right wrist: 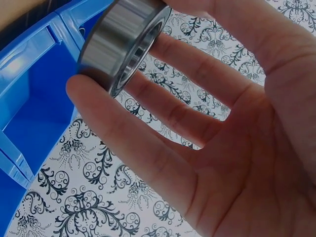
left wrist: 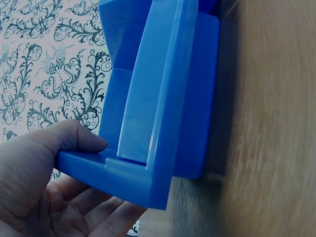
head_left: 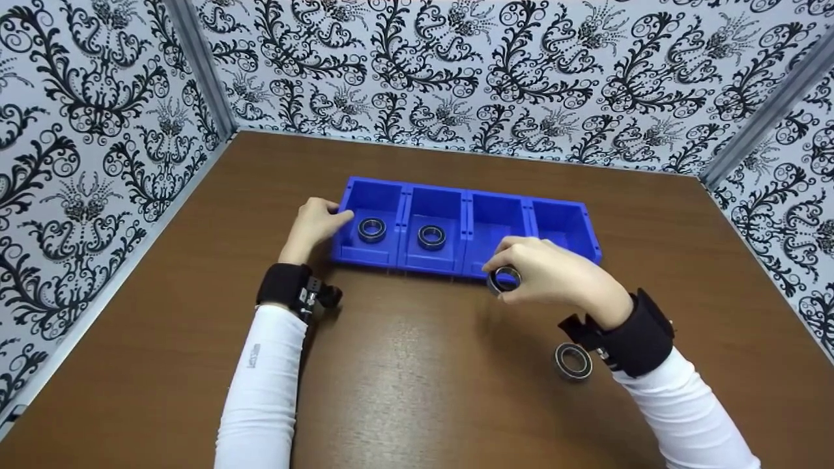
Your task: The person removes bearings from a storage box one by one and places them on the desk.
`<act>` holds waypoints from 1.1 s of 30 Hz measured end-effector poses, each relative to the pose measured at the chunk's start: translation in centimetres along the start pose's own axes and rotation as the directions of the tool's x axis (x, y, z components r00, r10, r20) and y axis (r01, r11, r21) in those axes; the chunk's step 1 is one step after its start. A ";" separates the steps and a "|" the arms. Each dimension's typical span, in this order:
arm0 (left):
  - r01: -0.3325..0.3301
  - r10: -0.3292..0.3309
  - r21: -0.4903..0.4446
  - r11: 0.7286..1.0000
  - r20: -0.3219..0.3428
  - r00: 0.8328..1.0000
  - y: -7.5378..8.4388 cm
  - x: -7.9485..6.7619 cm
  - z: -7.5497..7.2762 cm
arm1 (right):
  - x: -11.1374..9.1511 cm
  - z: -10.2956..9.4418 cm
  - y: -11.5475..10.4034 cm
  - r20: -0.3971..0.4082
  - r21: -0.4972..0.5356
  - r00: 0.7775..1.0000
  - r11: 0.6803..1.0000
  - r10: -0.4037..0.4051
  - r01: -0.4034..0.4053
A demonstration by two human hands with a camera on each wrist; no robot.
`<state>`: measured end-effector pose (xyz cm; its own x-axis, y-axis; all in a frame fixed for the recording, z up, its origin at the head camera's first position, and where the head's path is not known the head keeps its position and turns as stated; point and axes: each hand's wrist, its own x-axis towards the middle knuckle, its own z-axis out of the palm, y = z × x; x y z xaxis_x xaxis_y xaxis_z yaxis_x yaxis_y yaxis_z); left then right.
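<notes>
My left hand (head_left: 317, 226) grips the left end wall of a blue bin (head_left: 434, 266) with a row of compartments, thumb over the rim and fingers outside, as the left wrist view shows. My right hand (head_left: 547, 268) pinches a ball bearing (right wrist: 121, 42) between thumb and fingertips, tilted, in front of the third compartment's near wall. One bearing (head_left: 371, 239) lies in the leftmost compartment, and a second bearing (head_left: 431, 247) lies in the compartment beside it. Another loose bearing (head_left: 573, 372) rests on the table below my right wrist.
The brown wooden table (head_left: 404, 391) runs back to patterned black-and-white panels (head_left: 456, 78). More such panels rise along the left and right sides, joined by grey posts (head_left: 203, 71). My right hand partly covers the bin's right compartments in the head view.
</notes>
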<state>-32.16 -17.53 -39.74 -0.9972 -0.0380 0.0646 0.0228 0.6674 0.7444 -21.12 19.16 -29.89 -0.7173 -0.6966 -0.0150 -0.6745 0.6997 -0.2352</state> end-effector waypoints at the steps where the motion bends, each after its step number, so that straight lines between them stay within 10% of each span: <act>1: 0.000 0.000 -0.001 1.000 0.001 1.000 0.0 0.0 0.0 | -0.1 0.0 0.0 -0.001 0.000 1.000 1.000 -0.002 0.002; 33: 0.004 -0.004 0.001 1.000 0.006 1.000 0.0 0.0 0.0 | -1.2 1.4 -0.4 0.046 -0.006 0.997 0.998 -0.067 0.067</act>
<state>-32.12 -17.51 -39.71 -0.9977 -0.0366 0.0576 0.0184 0.6679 0.7440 -19.76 19.52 -31.09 -0.6618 -0.7483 -0.0443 -0.7222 0.6524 -0.2300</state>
